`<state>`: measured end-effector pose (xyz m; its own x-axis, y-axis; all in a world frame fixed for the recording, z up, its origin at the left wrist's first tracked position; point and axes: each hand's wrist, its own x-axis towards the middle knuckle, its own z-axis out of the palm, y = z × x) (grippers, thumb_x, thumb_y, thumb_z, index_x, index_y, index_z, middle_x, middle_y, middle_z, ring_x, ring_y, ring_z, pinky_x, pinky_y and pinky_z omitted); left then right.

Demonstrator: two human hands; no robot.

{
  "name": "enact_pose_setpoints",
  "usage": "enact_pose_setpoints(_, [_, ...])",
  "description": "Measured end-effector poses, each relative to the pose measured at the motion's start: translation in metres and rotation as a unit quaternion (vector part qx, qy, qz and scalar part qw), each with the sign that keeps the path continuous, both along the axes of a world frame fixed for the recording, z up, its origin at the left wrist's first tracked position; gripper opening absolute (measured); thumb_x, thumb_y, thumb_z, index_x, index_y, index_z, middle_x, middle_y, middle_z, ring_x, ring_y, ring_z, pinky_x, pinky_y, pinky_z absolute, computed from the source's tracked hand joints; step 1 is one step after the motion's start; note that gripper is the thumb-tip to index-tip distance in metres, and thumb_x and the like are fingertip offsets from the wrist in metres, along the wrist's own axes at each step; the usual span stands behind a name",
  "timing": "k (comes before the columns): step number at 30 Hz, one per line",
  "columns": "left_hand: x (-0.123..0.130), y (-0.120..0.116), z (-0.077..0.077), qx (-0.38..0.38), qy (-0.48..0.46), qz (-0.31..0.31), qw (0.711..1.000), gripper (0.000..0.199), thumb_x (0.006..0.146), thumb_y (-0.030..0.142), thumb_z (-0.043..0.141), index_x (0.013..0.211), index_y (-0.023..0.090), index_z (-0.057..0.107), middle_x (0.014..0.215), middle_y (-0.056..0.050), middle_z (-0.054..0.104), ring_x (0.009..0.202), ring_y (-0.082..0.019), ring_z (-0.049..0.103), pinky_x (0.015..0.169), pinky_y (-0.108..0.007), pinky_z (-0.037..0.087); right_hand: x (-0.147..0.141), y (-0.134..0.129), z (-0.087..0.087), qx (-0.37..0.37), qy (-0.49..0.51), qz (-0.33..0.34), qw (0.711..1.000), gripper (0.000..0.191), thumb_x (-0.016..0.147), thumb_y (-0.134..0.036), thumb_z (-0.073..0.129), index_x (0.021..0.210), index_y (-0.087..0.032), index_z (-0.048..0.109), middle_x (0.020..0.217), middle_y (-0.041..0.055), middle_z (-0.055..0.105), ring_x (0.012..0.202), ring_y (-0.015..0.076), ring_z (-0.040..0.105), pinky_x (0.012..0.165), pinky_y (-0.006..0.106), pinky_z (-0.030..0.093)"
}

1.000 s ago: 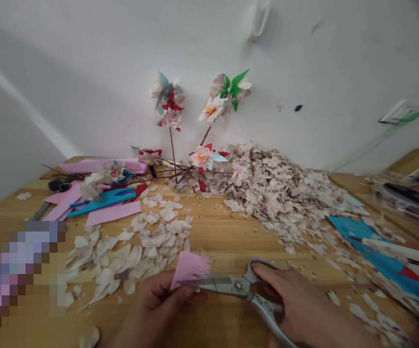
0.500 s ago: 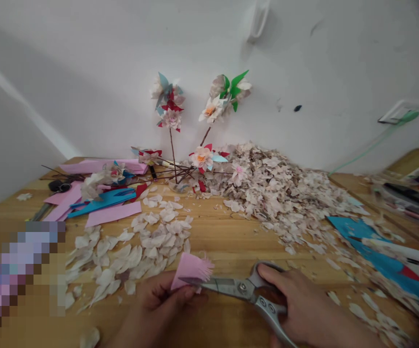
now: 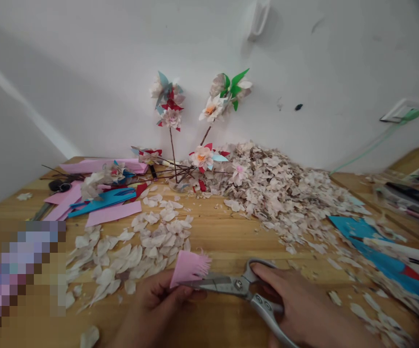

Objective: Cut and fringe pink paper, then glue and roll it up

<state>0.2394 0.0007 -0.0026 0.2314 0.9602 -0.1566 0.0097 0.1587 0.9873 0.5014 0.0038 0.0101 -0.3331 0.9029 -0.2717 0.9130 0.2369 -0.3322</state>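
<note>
As I look down through the head camera, my left hand pinches a small pink paper between thumb and fingers, just above the table's near edge. My right hand grips steel scissors by the handles, and the blades stand in a narrow opening along the paper's lower edge. The paper's right edge is cut into a fine fringe.

I judge the paper light, thin and soft. It seems stiff enough to keep its shape in a pinch, but the fringe strands look fragile and could bend or tear, so the uncut part by my thumb looks like the best place to take hold.

Around my hands, the wooden table carries a spread of pale paper petals to the left and a much larger heap at the far side, against the wall. Paper flowers on thin twigs rise at the far edge, left of that heap. Pink sheets and blue card lie far left. A blurred block covers the near left, so I cannot tell what it is.
</note>
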Motion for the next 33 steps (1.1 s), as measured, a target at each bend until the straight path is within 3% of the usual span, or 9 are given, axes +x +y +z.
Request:
enact_pose_setpoints(10, [0.000,-0.001,-0.004,-0.013,-0.003,0.012,1.000,0.017,0.069,0.041,0.065,0.070,0.025,0.073,0.064,0.001,0.073,0.065,-0.016,0.064,0.059,-0.020,0.048,-0.013,0.001,0.009,0.010,-0.011,0.001,1.000,0.057,0.039,-0.056,0.078,0.078,-0.023,0.053,0.075,0.0005,0.061,0.064,0.0205,0.054,0.052,0.024,0.029])
enact_pose_setpoints(15, [0.003,0.000,0.001,-0.015,-0.007,0.010,1.000,0.019,0.067,0.042,0.065,0.063,0.025,0.073,0.067,0.001,0.074,0.065,-0.016,0.064,0.062,-0.021,0.048,-0.012,0.001,0.008,0.023,-0.021,0.011,0.999,0.046,0.049,-0.050,0.075,0.077,-0.023,0.052,0.074,0.0005,0.061,0.064,0.0203,0.054,0.052,0.024,0.030])
enact_pose_setpoints(21, [0.002,-0.002,0.000,-0.022,0.003,0.017,1.000,0.016,0.066,0.040,0.066,0.064,0.025,0.073,0.066,0.001,0.074,0.064,-0.017,0.065,0.059,-0.022,0.048,-0.007,0.001,0.005,0.029,-0.009,0.014,0.999,0.051,0.044,-0.056,0.075,0.075,-0.023,0.050,0.070,-0.0011,0.060,0.061,0.0197,0.053,0.051,0.025,0.031])
enact_pose_setpoints(27, [0.001,-0.001,-0.001,-0.002,0.006,0.011,1.000,0.011,0.069,0.031,0.063,0.068,0.026,0.073,0.067,0.001,0.074,0.063,-0.017,0.064,0.059,-0.021,0.048,-0.006,0.002,0.006,0.010,0.018,0.015,1.000,0.062,0.045,-0.056,0.075,0.092,-0.024,0.053,0.101,0.0057,0.059,0.090,0.0286,0.054,0.071,0.033,0.041])
enact_pose_setpoints(33, [0.002,-0.002,0.001,0.013,0.017,0.008,1.000,0.012,0.070,0.025,0.062,0.067,0.026,0.073,0.066,0.002,0.073,0.064,-0.017,0.064,0.061,-0.021,0.048,-0.013,0.003,0.013,0.007,0.014,0.019,1.000,0.064,0.045,-0.056,0.075,0.094,-0.022,0.053,0.103,0.0075,0.060,0.090,0.0293,0.055,0.075,0.033,0.042])
